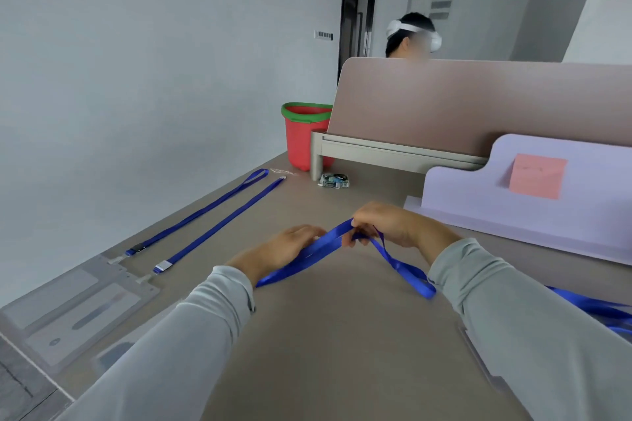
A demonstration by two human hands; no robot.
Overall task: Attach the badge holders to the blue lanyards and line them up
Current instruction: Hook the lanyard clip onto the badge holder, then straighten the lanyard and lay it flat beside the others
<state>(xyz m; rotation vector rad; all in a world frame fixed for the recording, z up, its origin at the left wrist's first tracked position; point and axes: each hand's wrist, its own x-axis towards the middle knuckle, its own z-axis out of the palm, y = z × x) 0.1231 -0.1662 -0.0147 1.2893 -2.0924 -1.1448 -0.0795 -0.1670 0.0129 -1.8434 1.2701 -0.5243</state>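
Both hands hold one blue lanyard above the middle of the table. My left hand grips its strap low on the left, and my right hand pinches it at the raised peak. A loop of it drops to the right onto the table. Two more blue lanyards lie stretched out side by side on the left, each joined at its near end to a clear badge holder. A third holder shows partly beside my left sleeve.
More blue lanyards are heaped at the right edge behind my right sleeve. A lilac foam stand with a pink note, a red bucket, a small packet and a desk divider stand at the back. A person sits behind the divider.
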